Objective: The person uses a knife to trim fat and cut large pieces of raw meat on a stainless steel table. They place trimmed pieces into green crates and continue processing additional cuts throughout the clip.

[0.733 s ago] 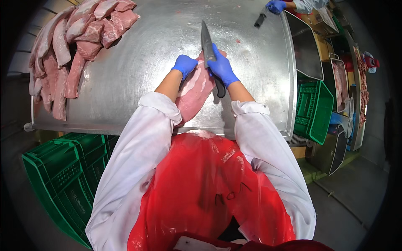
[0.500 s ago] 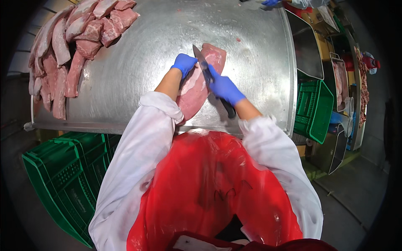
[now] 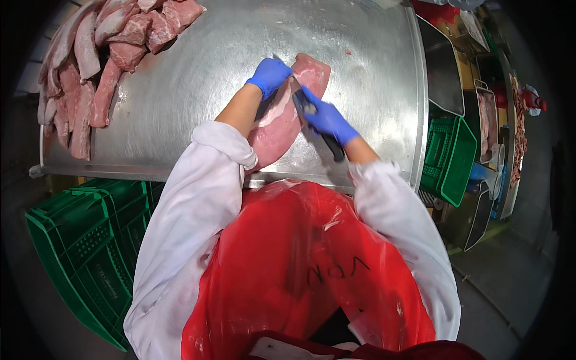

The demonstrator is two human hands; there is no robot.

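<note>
My left hand point(image 3: 269, 77), in a blue glove, is closed on the upper left edge of a long pink slab of raw meat point(image 3: 275, 138) that lies lengthwise on the steel table point(image 3: 198, 78). My right hand point(image 3: 329, 120), gloved the same, grips a black-handled knife point(image 3: 333, 146); the blade lies slantwise over the meat, its tip close by my left hand's fingers and partly hidden there. A white streak of fat runs along the slab.
A pile of meat pieces point(image 3: 126, 54) covers the back left of the table. Green crates point(image 3: 84, 252) stand below its near left edge. At the right are a green crate point(image 3: 447, 156), steel bins point(image 3: 441, 66) and a tray of meat point(image 3: 486, 120). A co-worker's sleeve point(image 3: 456, 3) shows at top right.
The knife has swung from nearly upright to slanting, my right hand moving down and right with it. My left hand has risen slightly. The co-worker's hand has moved up out of view.
</note>
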